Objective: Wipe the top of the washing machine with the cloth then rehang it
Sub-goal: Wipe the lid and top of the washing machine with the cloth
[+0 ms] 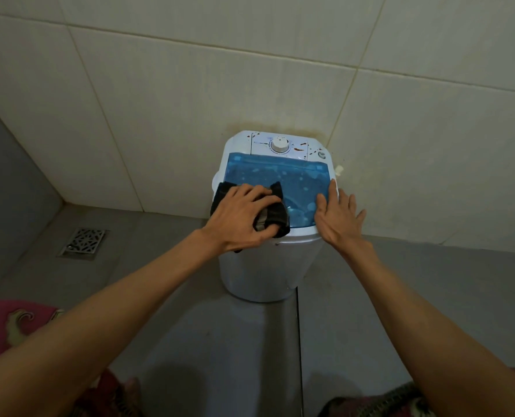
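Note:
A small white washing machine (268, 266) stands on the floor against the tiled wall. Its top has a translucent blue lid (292, 179) and a white control panel with a round dial (279, 145) at the back. A dark cloth (276, 213) lies on the lid's front left part. My left hand (241, 219) presses down on the cloth, fingers curled over it. My right hand (339, 216) rests flat, fingers spread, on the machine's front right edge and holds nothing.
Pale wall tiles (190, 100) rise right behind the machine. A metal floor drain (83, 242) sits in the grey floor to the left. A pink patterned mat (15, 323) lies at the lower left.

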The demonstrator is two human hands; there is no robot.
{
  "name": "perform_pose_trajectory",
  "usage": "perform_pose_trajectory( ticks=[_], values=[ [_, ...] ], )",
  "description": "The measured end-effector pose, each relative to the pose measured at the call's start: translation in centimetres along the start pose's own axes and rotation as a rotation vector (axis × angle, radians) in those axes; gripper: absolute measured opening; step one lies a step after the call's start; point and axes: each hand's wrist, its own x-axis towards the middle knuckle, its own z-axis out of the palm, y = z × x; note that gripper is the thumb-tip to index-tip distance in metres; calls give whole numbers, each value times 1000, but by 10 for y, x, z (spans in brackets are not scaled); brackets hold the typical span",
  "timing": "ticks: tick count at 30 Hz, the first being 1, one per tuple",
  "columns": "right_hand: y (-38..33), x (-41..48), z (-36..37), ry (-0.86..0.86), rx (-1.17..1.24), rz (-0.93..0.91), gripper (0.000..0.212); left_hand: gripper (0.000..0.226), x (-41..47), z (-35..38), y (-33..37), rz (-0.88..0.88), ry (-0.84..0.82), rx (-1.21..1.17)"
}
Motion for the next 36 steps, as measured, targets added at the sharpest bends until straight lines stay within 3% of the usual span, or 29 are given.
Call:
perform_pose_trajectory(
  ticks=[6, 13, 22, 26, 29, 34, 36],
  values=[
    [-4, -1, -1, 16, -7, 3, 63, 58, 20, 9, 39, -156, 53, 32],
    [-2, -2, -2, 4, -18, -4, 64, 59, 17, 21, 53, -134, 105, -111],
    [-2, -3, -3, -10, -52, 11, 64, 82, 22, 8, 33, -13, 51, 253],
    [-4, -2, -3, 2, -41, 7, 64, 77, 29, 13, 41, -193, 15, 19],
    [-5, -2, -2, 9, -40, 2, 64, 73, 22, 19, 43, -203, 46, -108],
    [-2, -1, -3, -3, -61, -11, 65, 63, 0, 17, 22, -16, 54, 2],
    [-1, -1, -2, 0, -65, -10, 64, 59, -7, 16, 14, -87, 100, 43]
  ],
)
